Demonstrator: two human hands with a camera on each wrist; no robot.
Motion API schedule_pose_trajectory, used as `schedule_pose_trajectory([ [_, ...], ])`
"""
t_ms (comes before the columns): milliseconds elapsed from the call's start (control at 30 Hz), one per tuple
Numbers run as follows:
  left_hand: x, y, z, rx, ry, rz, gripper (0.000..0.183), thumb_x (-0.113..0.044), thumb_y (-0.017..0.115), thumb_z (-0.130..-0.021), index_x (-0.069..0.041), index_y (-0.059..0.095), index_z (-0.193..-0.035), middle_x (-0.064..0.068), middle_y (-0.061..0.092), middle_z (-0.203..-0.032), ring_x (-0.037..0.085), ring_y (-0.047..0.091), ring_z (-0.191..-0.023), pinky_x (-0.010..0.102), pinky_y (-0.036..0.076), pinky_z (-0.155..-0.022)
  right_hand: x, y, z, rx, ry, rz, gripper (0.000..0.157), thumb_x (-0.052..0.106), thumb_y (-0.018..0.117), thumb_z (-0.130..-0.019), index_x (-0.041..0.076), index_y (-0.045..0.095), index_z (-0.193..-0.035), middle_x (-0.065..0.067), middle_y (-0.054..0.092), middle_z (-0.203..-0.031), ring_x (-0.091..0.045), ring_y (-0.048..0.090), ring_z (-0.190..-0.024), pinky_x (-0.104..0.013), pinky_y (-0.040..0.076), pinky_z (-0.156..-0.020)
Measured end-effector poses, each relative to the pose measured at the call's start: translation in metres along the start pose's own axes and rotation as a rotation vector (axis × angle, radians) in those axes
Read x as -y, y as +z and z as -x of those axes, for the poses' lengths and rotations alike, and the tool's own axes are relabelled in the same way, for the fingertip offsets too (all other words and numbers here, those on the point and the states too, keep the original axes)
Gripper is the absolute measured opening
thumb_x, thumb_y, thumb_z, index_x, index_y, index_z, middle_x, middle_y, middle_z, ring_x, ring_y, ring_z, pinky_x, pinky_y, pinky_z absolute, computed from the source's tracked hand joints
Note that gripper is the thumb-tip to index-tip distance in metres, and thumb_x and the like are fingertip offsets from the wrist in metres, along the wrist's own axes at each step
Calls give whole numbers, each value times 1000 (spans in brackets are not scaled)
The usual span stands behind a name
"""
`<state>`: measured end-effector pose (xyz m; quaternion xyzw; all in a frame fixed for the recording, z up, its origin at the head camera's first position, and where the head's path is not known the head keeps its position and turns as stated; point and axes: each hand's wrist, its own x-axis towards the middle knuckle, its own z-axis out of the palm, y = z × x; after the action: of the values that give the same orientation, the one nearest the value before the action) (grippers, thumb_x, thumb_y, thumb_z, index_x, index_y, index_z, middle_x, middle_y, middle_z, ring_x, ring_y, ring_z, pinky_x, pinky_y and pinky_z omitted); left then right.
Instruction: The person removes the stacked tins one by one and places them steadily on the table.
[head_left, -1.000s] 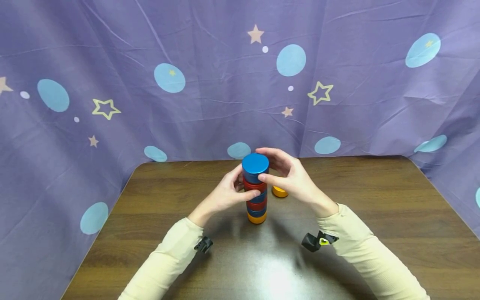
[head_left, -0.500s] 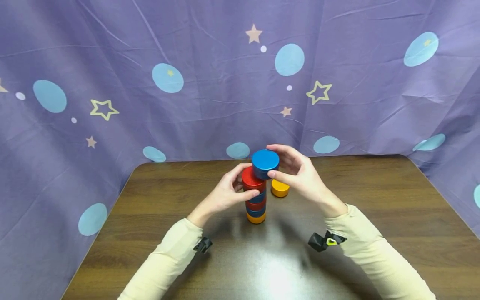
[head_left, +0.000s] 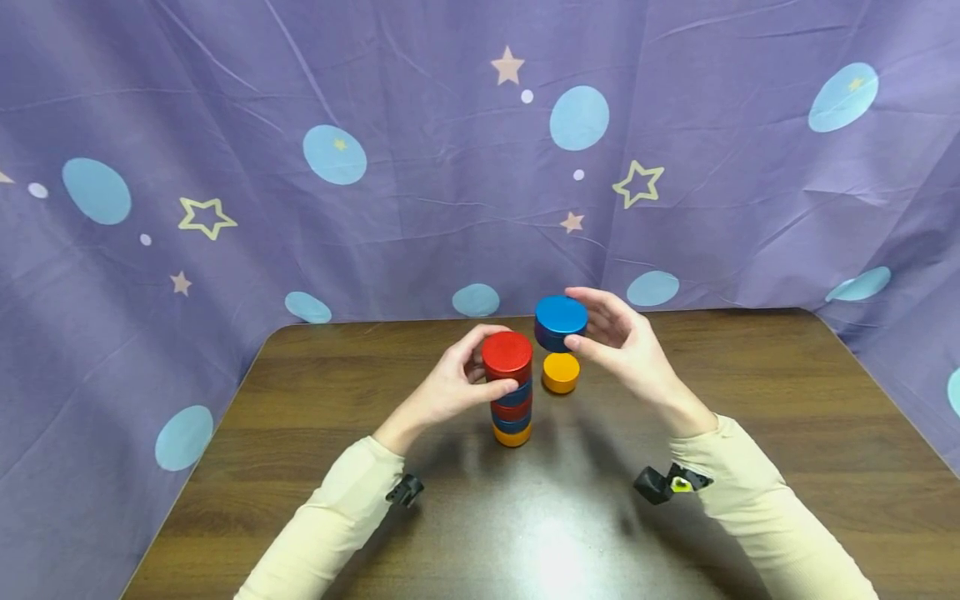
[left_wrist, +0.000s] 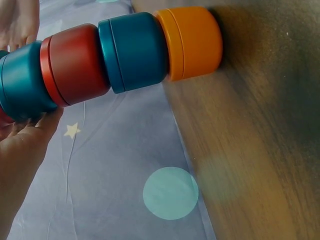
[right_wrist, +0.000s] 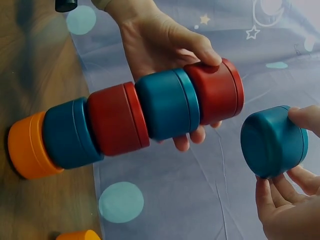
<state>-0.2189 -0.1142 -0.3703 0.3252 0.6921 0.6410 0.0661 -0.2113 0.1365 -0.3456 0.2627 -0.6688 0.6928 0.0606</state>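
A tower of small round lidded tins stands upright on the table. Its base is an orange tin (head_left: 512,436), then blue (right_wrist: 70,132), red (right_wrist: 117,120) and blue (right_wrist: 167,104) tins follow, with a red tin (head_left: 507,354) on top. My left hand (head_left: 456,382) holds the tower near its top, thumb and fingers curled round the upper tins. To the right, my right hand (head_left: 626,343) pinches another blue tin (head_left: 561,321) between thumb and fingers. That tin is in the air, apart from the tower.
A loose orange tin (head_left: 561,375) stands on the wooden table (head_left: 337,392), right of the tower and just below the lifted blue tin in the head view. A purple patterned curtain (head_left: 420,167) hangs behind the table's back edge.
My right hand has lifted the blue tin off the tower's top and carried it to the right, uncovering the red tin. My left hand has stayed at the tower.
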Motion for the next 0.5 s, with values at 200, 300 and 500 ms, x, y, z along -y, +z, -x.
schedule_pose_trajectory([
  [200,1,0,0,-2,5,6,58,10,71,-80,4,45,-131,18,59,-118,25,62,-101,40,49,-92,-4,-5,2,-20,1,6,51,-8,65,-86,-5,49,-134,-11,56,-131,-21,54,-118,-29,43,-99],
  [300,0,0,0,-6,0,4,58,9,72,-80,3,46,-131,18,60,-118,25,62,-101,40,49,-93,-6,-7,4,-32,8,13,51,-9,65,-85,-5,49,-133,-9,57,-130,-19,55,-117,-28,43,-99],
  [500,-2,0,0,-9,-7,-8,58,8,73,-80,2,46,-132,17,60,-118,26,62,-101,40,48,-94,-11,-12,7,-41,6,15,51,-11,64,-85,-8,48,-133,-6,58,-129,-18,55,-117,-26,43,-99],
])
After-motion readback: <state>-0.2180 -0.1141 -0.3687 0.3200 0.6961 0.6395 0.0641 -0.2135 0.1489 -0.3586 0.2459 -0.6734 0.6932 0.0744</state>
